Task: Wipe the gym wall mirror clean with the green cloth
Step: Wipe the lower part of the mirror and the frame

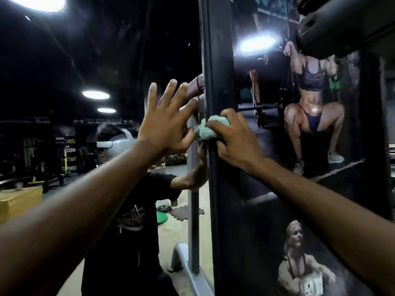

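Head view, green cloth (pixel 205 130) bunched in right hand (pixel 237 145) at mirror (pixel 119 52) edge, left hand (pixel 165 124) splayed alongside

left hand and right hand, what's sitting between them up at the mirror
In the head view, the bunched green cloth lies between the spread left hand and the right hand, which grips it against the dark vertical strip.
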Demonstrator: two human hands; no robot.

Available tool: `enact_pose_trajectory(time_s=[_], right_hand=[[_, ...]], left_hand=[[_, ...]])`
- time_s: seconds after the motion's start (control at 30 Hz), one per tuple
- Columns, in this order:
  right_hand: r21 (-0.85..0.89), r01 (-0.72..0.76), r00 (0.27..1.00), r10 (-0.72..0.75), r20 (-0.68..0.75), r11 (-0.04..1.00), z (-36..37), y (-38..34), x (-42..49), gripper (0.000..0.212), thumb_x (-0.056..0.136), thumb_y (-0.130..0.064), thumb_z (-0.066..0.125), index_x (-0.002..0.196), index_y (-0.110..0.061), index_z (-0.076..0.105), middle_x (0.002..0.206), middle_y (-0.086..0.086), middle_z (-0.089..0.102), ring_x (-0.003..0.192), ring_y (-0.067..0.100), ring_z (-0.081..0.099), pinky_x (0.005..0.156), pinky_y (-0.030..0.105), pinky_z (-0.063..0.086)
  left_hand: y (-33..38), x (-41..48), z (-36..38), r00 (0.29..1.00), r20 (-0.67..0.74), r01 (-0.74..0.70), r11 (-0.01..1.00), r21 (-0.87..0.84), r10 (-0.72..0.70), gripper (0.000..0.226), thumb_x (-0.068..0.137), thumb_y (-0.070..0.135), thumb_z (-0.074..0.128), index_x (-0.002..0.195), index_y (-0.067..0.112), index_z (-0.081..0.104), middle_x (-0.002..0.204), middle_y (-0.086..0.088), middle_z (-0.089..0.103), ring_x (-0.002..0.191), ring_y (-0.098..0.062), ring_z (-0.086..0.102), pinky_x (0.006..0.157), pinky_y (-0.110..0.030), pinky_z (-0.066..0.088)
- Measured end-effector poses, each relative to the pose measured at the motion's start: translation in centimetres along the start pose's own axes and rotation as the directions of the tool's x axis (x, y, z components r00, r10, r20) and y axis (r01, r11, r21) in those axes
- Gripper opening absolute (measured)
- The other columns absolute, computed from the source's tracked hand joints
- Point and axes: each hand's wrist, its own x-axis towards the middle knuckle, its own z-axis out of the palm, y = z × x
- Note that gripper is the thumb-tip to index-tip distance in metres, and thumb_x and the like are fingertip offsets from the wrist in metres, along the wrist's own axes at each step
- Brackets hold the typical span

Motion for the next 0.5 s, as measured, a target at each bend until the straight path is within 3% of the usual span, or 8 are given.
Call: enact_pose_trajectory(time_s=[0.13,0.23,0.33,0.5], right_hand=[[0.042,0.067,0.995,-0.070,0.074,0.997,-0.1,0.3,-3.3,0.043,0.080,-0.027,0.051,0.122,-0.032,0.059,0.112,0.002,0.041,0.100,0.024,0.043,0.084,0.043,0.048],[0.127,-0.079,0.997,0.081,-0.009,0.989,0.2,0.1,-2.4,0.044,0.078,-0.022,0.047,0.117,-0.034,0.063,0.108,0.000,0.038,0.103,0.025,0.043,0.094,0.041,0.045],[0.129,-0.152,0.988,0.156,-0.020,0.980,1.6,-2.2,-4.9,0.039,0.080,-0.033,0.040,0.112,-0.033,0.063,0.115,0.000,0.039,0.105,0.024,0.039,0.090,0.038,0.044],[0.124,0.032,0.987,-0.051,0.155,0.992,1.9,-2.5,-11.3,0.035,0.080,-0.021,0.049,0.111,-0.029,0.063,0.118,0.005,0.041,0.101,0.025,0.041,0.081,0.047,0.049]], left_hand=[[1.0,-2.4,0.2,1.000,0.012,0.000,1.000,0.014,0.000,0.082,0.087,0.060,0.026,0.161,0.026,0.031,0.168,-0.018,0.022,0.157,-0.041,0.013,0.120,-0.073,0.006],[3.0,-6.4,1.2,1.000,-0.003,-0.003,1.000,0.002,0.003,0.080,0.088,0.059,0.032,0.159,0.023,0.037,0.169,-0.019,0.021,0.158,-0.040,0.013,0.120,-0.073,0.006],[4.7,-10.2,2.0,1.000,-0.030,0.010,1.000,-0.006,-0.011,0.077,0.089,0.056,0.036,0.159,0.023,0.039,0.169,-0.018,0.023,0.157,-0.040,0.015,0.120,-0.072,0.009],[6.3,-13.3,2.5,0.999,0.053,0.003,1.000,0.024,-0.004,0.079,0.093,0.059,0.028,0.164,0.024,0.024,0.172,-0.019,0.010,0.159,-0.038,0.004,0.122,-0.070,0.003]])
